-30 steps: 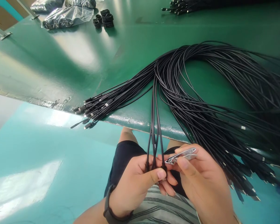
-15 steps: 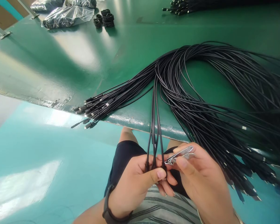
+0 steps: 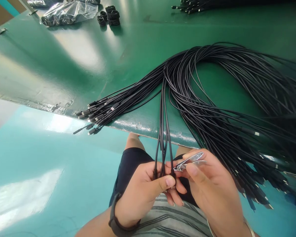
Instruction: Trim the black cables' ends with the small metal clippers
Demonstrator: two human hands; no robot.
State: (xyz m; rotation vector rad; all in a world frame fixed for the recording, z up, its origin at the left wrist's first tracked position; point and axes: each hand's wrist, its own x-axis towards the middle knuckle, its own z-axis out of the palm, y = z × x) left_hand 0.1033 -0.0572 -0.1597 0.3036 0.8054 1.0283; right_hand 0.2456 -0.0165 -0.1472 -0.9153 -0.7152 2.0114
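Note:
Several black cables [image 3: 162, 128] hang over the table edge, and my left hand [image 3: 148, 186] is closed around their lower ends. The thumb presses on one black connector [image 3: 172, 179]; the other ends are partly hidden behind the fingers. In my right hand [image 3: 212, 181] is a silver nail clipper [image 3: 191, 161], pinched between thumb and fingers with its lever raised. The clipper's jaws are at the cable beside its connector, just above my left thumb. Whether the jaws touch the cable I cannot tell.
A large bundle of black cables [image 3: 194, 59] curves over the green table [image 3: 143, 42], with connector ends at the left edge and over the right edge. At the back are coiled cables [image 3: 112, 16], plastic bags [image 3: 69, 13] and another cable bundle [image 3: 187, 7].
Both hands keep nearly the same grip and place. The camera view has shifted slightly, and the clipper has barely moved against the cable.

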